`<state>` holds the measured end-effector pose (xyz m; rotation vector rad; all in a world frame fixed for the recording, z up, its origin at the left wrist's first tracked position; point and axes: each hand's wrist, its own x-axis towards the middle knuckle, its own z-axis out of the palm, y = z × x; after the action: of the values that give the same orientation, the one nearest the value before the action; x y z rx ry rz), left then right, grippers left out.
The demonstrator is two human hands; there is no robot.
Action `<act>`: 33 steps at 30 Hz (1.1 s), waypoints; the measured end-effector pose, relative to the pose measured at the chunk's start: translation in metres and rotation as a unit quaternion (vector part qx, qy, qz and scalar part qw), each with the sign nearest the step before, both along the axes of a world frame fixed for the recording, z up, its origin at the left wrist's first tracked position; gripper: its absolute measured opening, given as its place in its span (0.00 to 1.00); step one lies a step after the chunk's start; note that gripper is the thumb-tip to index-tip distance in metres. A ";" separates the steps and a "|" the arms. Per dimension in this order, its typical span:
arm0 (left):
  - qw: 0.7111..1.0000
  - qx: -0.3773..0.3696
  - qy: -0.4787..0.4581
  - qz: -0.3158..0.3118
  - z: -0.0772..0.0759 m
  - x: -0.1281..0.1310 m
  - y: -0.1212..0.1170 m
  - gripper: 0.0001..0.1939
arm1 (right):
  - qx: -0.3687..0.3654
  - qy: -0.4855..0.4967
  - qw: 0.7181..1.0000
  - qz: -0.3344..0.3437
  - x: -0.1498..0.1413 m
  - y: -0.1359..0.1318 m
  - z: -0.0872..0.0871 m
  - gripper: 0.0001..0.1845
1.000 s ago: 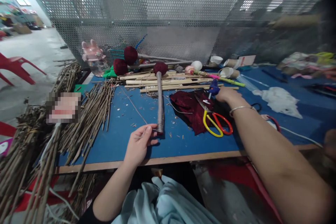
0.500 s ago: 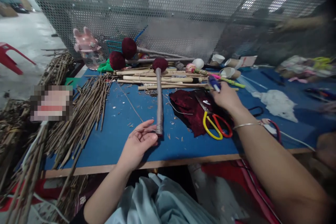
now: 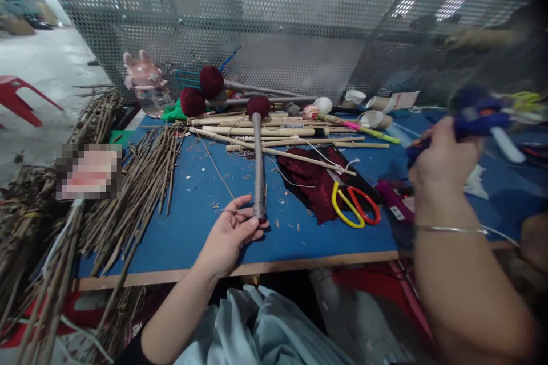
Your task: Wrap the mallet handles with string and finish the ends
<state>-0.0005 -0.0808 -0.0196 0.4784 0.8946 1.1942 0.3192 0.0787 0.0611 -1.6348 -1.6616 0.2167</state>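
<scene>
My left hand (image 3: 233, 234) pinches the lower end of a grey-wrapped stick (image 3: 258, 165) topped by a dark red ball (image 3: 258, 107). The ball end rests against thin sticks farther back. Out to the right, my right hand (image 3: 447, 157) is closed around a blue handheld tool (image 3: 479, 114) with a white part; motion blur hides its exact kind. Between the hands lie dark red cloth (image 3: 302, 182) and scissors (image 3: 349, 202) with one yellow and one red handle. One pale stick (image 3: 308, 157) crosses the cloth, with white string by its end.
A heap of thin brown twigs (image 3: 132, 199) covers the table's left side. Behind are two more red-ball sticks (image 3: 212, 81), a pink-lidded bottle (image 3: 145, 82) and paper rolls (image 3: 377, 120). A perforated metal panel (image 3: 299, 11) closes off the back. A purple object (image 3: 396, 199) lies near my right wrist.
My right hand has swung right with the blue tool, away from the cloth. A pale stick now lies diagonally over the cloth. My left hand has closed more on the wrapped stick's end.
</scene>
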 end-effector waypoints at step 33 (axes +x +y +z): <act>0.980 0.052 0.128 0.141 -0.007 0.011 -0.008 0.19 | -0.148 0.073 0.939 0.303 -0.086 -0.146 -0.054 0.15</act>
<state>0.0109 -0.0891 -0.0265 0.6143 1.1513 1.4660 0.2327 -0.0669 0.0072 -1.2167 -2.0460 0.9100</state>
